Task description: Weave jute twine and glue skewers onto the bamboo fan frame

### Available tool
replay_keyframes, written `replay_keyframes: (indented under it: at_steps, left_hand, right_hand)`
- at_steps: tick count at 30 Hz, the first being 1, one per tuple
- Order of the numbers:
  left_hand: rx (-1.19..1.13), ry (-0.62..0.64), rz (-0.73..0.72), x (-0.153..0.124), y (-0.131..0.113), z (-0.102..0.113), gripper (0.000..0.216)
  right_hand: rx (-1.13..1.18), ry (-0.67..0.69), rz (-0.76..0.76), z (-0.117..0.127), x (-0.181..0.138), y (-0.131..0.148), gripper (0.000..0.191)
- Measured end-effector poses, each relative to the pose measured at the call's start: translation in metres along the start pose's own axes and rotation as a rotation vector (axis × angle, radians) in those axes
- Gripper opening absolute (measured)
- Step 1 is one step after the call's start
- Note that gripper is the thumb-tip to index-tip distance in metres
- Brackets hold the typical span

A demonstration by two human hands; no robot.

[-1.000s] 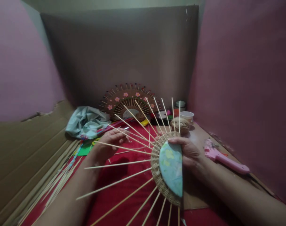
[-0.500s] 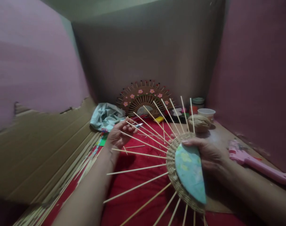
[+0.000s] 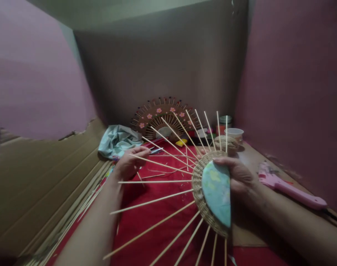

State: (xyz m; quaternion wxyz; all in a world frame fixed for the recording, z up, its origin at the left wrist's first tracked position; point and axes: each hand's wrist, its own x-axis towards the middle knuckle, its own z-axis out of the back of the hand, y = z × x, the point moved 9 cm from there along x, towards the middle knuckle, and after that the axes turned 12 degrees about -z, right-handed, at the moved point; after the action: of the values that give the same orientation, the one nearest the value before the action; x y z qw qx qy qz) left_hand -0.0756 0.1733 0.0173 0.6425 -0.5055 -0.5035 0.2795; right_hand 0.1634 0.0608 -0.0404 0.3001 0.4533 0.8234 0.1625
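My right hand (image 3: 240, 175) grips a half-round fan frame at its straight edge, thumb on the front and other fingers behind. The frame has a pale blue flowered half-disc (image 3: 217, 195), a woven twine band (image 3: 197, 184) round its curve, and thin wooden sticks (image 3: 154, 181) spreading outward. My left hand (image 3: 131, 162) is closed beyond the stick tips on the left, fingers pinched together. A thin strand of twine (image 3: 171, 155) stretches from its fingertips toward the band, passing behind several sticks. The fingertips themselves are partly hidden.
A finished-looking flowered fan (image 3: 157, 112) stands against the back wall. Crumpled light-blue cloth (image 3: 118, 140) lies left of it. At right are a ball of twine (image 3: 226, 143), a white cup (image 3: 235, 133) and a pink glue gun (image 3: 293, 188). Stick offcuts lie on red cloth (image 3: 149, 218).
My left hand has moved slightly down and left, its fingers now pointing right. The view has shifted, and the fan frame sits a little left and higher in it, still in my right hand.
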Motion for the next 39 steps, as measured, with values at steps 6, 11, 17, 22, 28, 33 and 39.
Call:
replay_keyframes:
  at_steps: [6, 11, 17, 22, 28, 33, 39]
  left_hand:
    - [0.469, 0.685, 0.254, -0.032, 0.021, -0.066, 0.014]
    - [0.43, 0.787, 0.29, -0.049, 0.017, -0.1, 0.012]
    - [0.304, 0.263, -0.06, -0.016, -0.015, -0.084, 0.021]
    - [-0.085, 0.366, 0.119, -0.039, -0.007, -0.134, 0.027]
    - [-0.101, 0.403, 0.244, -0.055, 0.009, -0.151, 0.02]
    - [0.002, 0.523, 0.159, -0.059, 0.012, -0.158, 0.026]
    - [0.226, 0.608, 0.05, -0.059, 0.01, -0.161, 0.029]
  right_hand:
    - [0.004, 0.09, 0.13, -0.007, -0.005, 0.012, 0.007]
    - [0.063, 0.107, 0.205, -0.011, -0.007, 0.02, 0.024]
    - [0.06, 0.133, 0.219, -0.016, -0.004, 0.018, 0.033]
    - [0.04, 0.102, 0.155, -0.008, 0.002, 0.012, 0.013]
    - [0.013, 0.093, 0.144, -0.006, 0.003, 0.008, 0.008]
    - [0.064, 0.033, 0.07, -0.002, 0.005, -0.006, 0.008]
    - [0.097, 0.021, 0.032, 0.002, 0.01, -0.012, 0.007]
